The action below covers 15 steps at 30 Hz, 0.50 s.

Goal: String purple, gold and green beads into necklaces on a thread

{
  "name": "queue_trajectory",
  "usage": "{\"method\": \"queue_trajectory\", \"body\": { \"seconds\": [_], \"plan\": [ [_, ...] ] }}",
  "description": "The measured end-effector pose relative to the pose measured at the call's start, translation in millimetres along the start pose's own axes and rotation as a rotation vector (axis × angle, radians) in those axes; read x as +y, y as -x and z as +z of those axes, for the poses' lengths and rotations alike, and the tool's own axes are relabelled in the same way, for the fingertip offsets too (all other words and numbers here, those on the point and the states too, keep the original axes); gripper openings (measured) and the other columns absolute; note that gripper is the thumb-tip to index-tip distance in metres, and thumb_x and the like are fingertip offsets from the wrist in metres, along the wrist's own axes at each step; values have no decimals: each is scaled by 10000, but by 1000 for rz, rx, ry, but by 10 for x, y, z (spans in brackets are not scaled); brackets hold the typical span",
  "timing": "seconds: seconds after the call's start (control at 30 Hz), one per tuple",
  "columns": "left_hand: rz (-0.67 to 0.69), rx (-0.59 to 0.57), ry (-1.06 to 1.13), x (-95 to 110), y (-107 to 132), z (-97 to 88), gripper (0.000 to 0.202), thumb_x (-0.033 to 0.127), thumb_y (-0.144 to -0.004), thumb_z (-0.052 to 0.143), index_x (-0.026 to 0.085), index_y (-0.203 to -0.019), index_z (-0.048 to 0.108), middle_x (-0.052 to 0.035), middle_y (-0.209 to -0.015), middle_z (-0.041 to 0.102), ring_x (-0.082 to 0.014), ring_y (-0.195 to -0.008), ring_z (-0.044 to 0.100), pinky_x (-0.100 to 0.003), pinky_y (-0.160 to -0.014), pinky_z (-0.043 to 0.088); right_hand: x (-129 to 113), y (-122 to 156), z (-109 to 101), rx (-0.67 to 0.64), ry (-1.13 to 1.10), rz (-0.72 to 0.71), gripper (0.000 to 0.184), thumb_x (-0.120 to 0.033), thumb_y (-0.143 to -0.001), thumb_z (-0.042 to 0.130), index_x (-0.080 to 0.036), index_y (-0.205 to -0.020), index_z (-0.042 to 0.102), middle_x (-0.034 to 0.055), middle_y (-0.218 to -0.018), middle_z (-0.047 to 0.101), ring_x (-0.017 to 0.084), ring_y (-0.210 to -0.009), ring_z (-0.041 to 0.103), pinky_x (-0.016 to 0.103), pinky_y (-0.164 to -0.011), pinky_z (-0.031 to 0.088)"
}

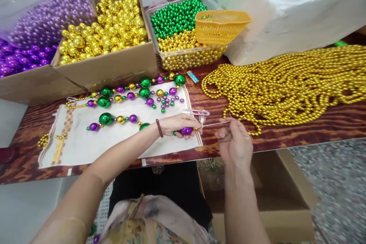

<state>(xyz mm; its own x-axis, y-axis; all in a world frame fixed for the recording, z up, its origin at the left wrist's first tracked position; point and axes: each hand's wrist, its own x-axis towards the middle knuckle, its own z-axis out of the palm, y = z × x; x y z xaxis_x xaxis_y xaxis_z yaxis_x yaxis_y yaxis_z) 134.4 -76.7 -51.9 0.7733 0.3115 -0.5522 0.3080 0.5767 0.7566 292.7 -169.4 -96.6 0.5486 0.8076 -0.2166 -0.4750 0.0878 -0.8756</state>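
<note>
My left hand (183, 122) is closed around the end of a bead strand, with a purple bead (186, 131) showing below its fingers. From there a thin pale cord (215, 124) runs taut to my right hand (236, 139), whose fingertips pinch it. More of the strand lies leftward on the white cloth (120, 146), including a big green bead (106, 118). Just beyond my left fingers rest pink-handled thread snips (201, 113). A finished-looking strand of green, purple and gold beads (144, 93) is looped at the back of the cloth, near loose small beads (167, 102).
Along the back stand a cardboard box of gold beads (105, 65), purple beads (51, 15), and a clear tub (188, 55) with a yellow basket (220, 28). Gold bead chains (286, 84) cover the right side below a white foam box (257, 26). An open carton (263, 213) sits below the table.
</note>
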Motion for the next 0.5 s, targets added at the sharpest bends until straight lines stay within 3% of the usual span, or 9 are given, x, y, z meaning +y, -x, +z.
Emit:
{"method": "queue_trajectory", "body": {
  "seconds": [0.07,0.13,0.23,0.33,0.5],
  "plan": [
    [18,2,-48,28,2,43,378,491,-731,745,137,-802,633,26,-625,560,-50,-430,512,-151,-331,166,29,71,6,-119,67,87,336,-384,-700,812,-174,-871,613,7,-779,668,79,-493,540,208,-466,431],
    [52,-9,-110,49,16,93,364,498,-748,721,150,-790,621,33,-634,555,-43,-420,490,-155,-337,181,48,129,18,-146,78,113,340,-399,-719,794,-190,-885,584,0,-744,661,98,-496,562,214,-459,424],
    [60,-18,-252,75,49,97,307,469,-798,662,164,-794,630,34,-637,557,-40,-421,476,-156,-351,212,-31,108,-31,-48,-13,70,383,-446,-714,772,-229,-889,510,-22,-753,651,100,-475,548,230,-445,412],
    [27,-10,-390,102,70,-33,230,392,-837,613,169,-797,649,19,-647,583,-50,-445,501,-152,-366,231,-244,-18,-211,20,-86,45,393,-365,-637,813,-248,-843,501,-52,-620,521,103,-472,493,241,-428,353],
    [41,6,-548,125,32,-347,139,280,-816,607,176,-753,674,-9,-633,623,-91,-472,535,-176,-403,306,-574,-251,-767,248,10,-122,318,-256,-548,778,-242,-639,473,-64,-507,311,40,-384,233,280,-437,38]
  ]
}}
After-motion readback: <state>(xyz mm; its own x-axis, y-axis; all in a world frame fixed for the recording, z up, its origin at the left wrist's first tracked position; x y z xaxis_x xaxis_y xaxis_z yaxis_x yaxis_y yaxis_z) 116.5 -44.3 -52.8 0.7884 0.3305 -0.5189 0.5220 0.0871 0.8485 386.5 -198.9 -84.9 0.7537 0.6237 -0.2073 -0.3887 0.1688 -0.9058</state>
